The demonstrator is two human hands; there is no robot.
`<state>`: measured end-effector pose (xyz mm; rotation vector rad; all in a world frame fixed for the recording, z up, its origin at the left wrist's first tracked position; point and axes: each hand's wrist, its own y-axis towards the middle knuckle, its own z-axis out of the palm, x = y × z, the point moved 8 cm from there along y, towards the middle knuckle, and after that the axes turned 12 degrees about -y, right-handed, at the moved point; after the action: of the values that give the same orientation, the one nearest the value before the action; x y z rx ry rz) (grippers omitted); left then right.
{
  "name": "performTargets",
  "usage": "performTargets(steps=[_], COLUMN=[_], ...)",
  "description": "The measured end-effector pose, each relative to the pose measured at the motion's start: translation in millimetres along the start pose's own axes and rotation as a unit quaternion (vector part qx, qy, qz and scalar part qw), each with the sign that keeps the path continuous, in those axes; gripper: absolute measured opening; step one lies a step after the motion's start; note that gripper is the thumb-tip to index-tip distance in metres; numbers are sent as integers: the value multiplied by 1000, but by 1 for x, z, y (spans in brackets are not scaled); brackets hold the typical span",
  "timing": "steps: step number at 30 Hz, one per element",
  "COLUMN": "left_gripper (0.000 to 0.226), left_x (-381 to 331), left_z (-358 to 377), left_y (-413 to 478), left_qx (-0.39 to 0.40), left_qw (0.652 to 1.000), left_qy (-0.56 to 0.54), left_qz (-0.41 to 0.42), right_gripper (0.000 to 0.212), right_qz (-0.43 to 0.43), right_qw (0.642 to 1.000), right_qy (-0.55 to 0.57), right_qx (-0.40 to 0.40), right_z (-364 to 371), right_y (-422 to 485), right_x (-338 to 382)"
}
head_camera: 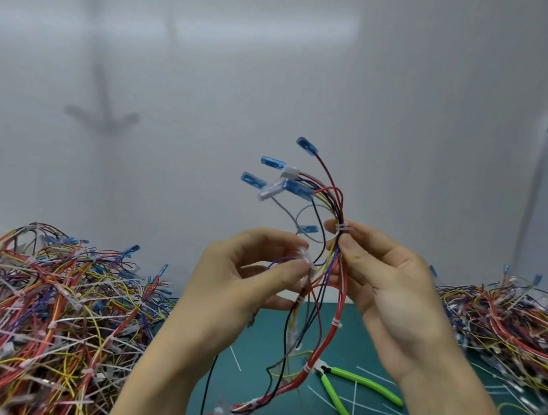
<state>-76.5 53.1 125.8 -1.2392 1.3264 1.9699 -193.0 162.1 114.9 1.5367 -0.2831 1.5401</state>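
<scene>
I hold a wire harness (319, 302) of red, yellow, blue and black wires upright above the green mat (275, 411). Its top fans out into blue sleeved terminals (273, 163) and white connectors (272, 190). My right hand (390, 290) pinches the bundle between thumb and fingers just below a white cable tie (341, 228). My left hand (242, 282) pinches a white connector (305, 261) on a branch of the same harness. The harness tail, bound by more white ties, trails down onto the mat.
A large pile of tangled harnesses (41, 320) fills the left of the table and another pile (520, 327) the right. Green-handled cutters (345, 399) lie on the mat below my right wrist, among cut white tie ends (359, 404). A white wall stands behind.
</scene>
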Motion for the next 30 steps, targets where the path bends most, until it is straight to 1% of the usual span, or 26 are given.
performTargets(steps=[3, 5, 7, 8, 11, 14, 18, 21, 25, 28, 30], left_gripper=[40, 50, 50, 44, 20, 8, 9, 10, 11, 7, 33], left_x=[8, 16, 23, 24, 26, 27, 28, 28, 25, 26, 30], left_z=[-1, -2, -3, -1, 0, -3, -8, -9, -7, -5, -3], left_y=[-1, -2, -4, -5, -3, -1, 2, 3, 5, 5, 7], left_qx=[21, 41, 64, 78, 83, 52, 10, -4, -4, 0, 22], left_qw=[999, 995, 988, 985, 985, 989, 991, 990, 989, 990, 989], left_qy=[7, 34, 78, 96, 101, 105, 106, 120, 138, 133, 137], left_qz=[-47, -87, -115, -119, -110, -95, -83, -67, -45, -36, -49], right_gripper=[20, 20, 19, 17, 17, 17, 15, 15, 15, 14, 13], right_qz=[2, 5, 8, 9, 12, 4, -6, -12, -13, -16, -18], right_qw=[1000, 999, 998, 998, 997, 997, 993, 988, 987, 990, 991], right_qy=[26, 46, 57, 57, 47, 9, -66, -104, -106, -69, -47], right_qx=[-12, -20, -33, -41, -60, -75, -99, -113, -121, -123, -124], right_z=[-4, -8, -12, -14, -19, -25, -35, -38, -40, -40, -40], right_y=[2, 2, 3, 3, 4, 4, 5, 5, 6, 6, 7], right_x=[-1, -1, -1, -1, -3, -1, 2, 3, 3, 3, 3])
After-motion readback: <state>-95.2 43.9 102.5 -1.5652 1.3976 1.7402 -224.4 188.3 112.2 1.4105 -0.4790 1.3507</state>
